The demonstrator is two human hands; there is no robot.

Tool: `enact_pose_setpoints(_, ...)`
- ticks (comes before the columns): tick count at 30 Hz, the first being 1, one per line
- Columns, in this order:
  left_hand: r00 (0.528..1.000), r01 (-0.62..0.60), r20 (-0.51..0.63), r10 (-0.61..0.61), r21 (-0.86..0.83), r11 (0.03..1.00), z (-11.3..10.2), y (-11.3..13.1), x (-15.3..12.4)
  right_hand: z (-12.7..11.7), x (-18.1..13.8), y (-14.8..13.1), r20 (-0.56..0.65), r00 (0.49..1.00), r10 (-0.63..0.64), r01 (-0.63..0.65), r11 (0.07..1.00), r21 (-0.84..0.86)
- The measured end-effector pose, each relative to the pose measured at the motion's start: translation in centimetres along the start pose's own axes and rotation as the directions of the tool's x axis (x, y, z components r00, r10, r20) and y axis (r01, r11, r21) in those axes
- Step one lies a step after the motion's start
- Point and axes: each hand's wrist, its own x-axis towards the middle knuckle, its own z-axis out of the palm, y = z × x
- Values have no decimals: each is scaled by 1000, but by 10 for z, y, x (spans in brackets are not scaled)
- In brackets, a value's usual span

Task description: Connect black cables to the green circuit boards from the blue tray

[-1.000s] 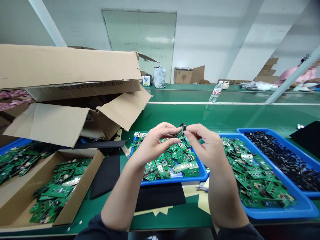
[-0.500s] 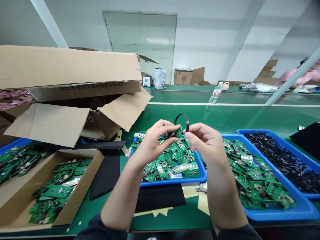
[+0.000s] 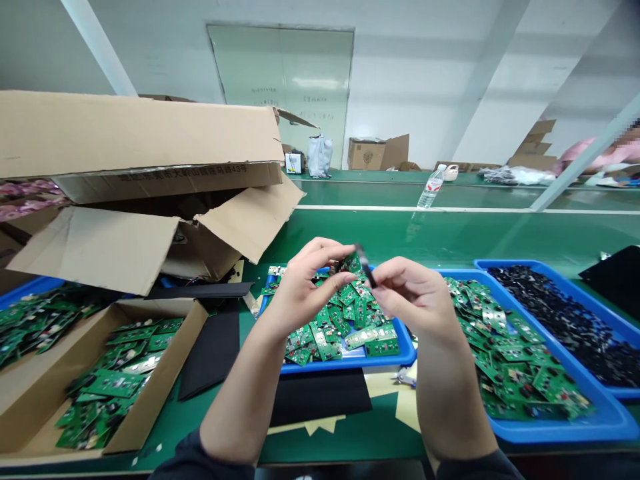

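Note:
My left hand [image 3: 311,281] pinches a small green circuit board [image 3: 351,263] between thumb and fingers, above a blue tray [image 3: 350,365] full of similar boards. A narrow, flexible black strip [image 3: 367,268] runs from the board's right end to my right hand [image 3: 415,293]. The thumb and forefinger of that hand close on the strip's lower end. Motion blurs the strip, and I cannot tell whether it is fixed to the board.
Right of my hands are a blue tray [image 3: 565,430] of circuit boards and another blue tray [image 3: 617,328] of small black parts. A cardboard box [image 3: 163,377] of boards lies left. Pliers [image 3: 406,379] rest near the front. A bottle [image 3: 431,188] stands further back.
The black strip arched up in a loop before; now it slants down nearly straight. My right hand has moved slightly lower. My left hand still holds the board in about the same place.

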Motion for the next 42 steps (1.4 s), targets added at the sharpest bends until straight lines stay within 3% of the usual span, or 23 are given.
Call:
enact_pose_setpoints(2,999,-12,-31,12,15,1000,0,-2,0,-7,-2,-3,174,983,-64,61,998,23)
enact_pose_setpoints(4,998,-34,-58,36,36,999,-1,-4,0,-14,-7,-3,357,915,-189,152,980,128)
enact_pose_setpoints(6,995,-65,-71,69,54,996,-1,-4,0,-19,-12,-2,430,841,-328,197,926,321)
enact_pose_setpoints(7,994,-80,-74,85,59,995,-2,-4,0,-21,-14,-1,406,834,-374,200,890,409)
enact_pose_setpoints(9,991,-109,-72,113,58,992,-2,-1,0,-21,-15,1,287,890,-353,192,863,466)
enact_pose_setpoints(12,986,-146,-68,151,64,987,0,2,0,-14,-8,1,67,996,-64,46,968,246)
enact_pose_setpoints(15,982,-171,-62,177,101,980,1,4,0,-3,1,0,-38,987,154,-151,985,88)
enact_pose_setpoints(23,972,-219,-56,227,132,967,1,3,0,4,4,0,58,970,237,-244,953,182)
enact_pose_setpoints(31,991,-131,5,131,57,990,2,1,-2,-2,6,8,177,928,329,-368,886,282)
enact_pose_setpoints(36,996,-19,82,29,-124,992,3,2,-3,-1,9,9,137,943,302,-328,913,244)
enact_pose_setpoints(42,993,-32,108,45,-114,993,3,5,-2,3,11,8,34,968,250,-252,954,163)
